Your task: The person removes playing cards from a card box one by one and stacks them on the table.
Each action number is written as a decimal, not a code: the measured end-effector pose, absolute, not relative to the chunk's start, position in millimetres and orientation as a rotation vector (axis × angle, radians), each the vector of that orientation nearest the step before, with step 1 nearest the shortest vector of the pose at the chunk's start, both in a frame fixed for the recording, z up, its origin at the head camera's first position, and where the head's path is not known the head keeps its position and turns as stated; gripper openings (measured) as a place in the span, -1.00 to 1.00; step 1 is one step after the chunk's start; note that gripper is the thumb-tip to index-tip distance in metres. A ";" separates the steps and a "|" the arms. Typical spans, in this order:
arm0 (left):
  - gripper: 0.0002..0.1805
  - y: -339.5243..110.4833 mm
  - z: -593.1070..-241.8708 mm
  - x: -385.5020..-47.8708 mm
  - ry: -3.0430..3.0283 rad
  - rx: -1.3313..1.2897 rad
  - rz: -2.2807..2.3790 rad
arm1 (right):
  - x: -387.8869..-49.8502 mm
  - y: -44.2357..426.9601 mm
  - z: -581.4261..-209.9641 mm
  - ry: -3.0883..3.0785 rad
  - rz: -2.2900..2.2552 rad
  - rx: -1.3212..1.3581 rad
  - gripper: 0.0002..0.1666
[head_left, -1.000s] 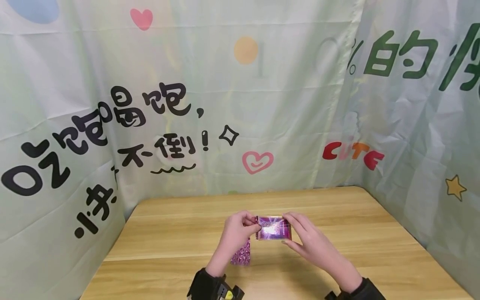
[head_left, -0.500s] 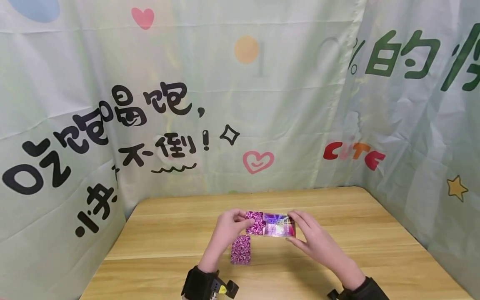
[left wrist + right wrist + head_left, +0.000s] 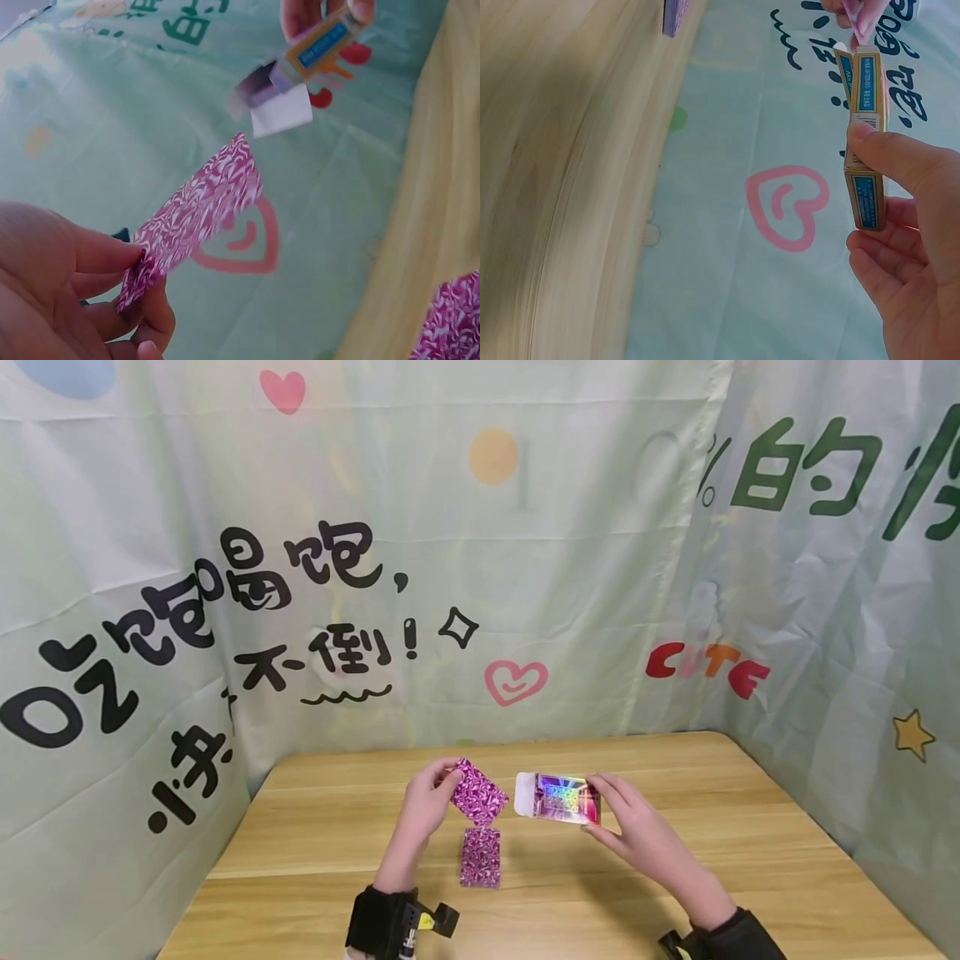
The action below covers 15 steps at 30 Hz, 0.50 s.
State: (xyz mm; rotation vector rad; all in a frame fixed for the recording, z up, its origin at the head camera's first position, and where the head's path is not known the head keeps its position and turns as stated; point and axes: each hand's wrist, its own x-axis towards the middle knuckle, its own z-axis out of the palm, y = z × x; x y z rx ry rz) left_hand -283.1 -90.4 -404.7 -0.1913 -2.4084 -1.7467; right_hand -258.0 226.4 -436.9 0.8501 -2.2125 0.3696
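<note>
Between thumb and fingers my left hand (image 3: 427, 797) pinches a thin card (image 3: 478, 792) with a purple-and-white swirl pattern, tilted in the air. The same card (image 3: 195, 210) slants up from the fingertips in the left wrist view. My right hand (image 3: 633, 831) grips a small shiny card box (image 3: 567, 798) by its right end. Its white end flap (image 3: 525, 795) stands out toward the card, with a gap between. Gold edges with blue labels show on the box (image 3: 866, 150) in the right wrist view. Below the held card, a matching pile of cards (image 3: 480, 858) lies on the table.
The wooden table (image 3: 337, 827) runs back to a pale printed curtain (image 3: 585, 610), with another curtain side at right. Black wrist bands (image 3: 382, 920) with small cameras sit on both forearms.
The left hand has drawn the card leftward out of the box and tilted it. The box has shifted slightly right and up in the right hand, its flap now showing.
</note>
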 end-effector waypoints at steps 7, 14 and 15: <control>-0.79 -84.9 -428.0 -299.6 -2.612 -0.255 -1.594 | -258.7 229.3 -437.9 -2.257 0.357 0.819 -0.23; -0.87 -82.3 -458.3 -309.7 -2.756 -0.245 -1.584 | -260.8 229.1 -440.6 -2.243 0.369 0.845 -0.22; -0.86 -82.4 -462.0 -310.2 -2.767 -0.231 -1.590 | -260.9 228.9 -440.9 -2.241 0.372 0.848 -0.22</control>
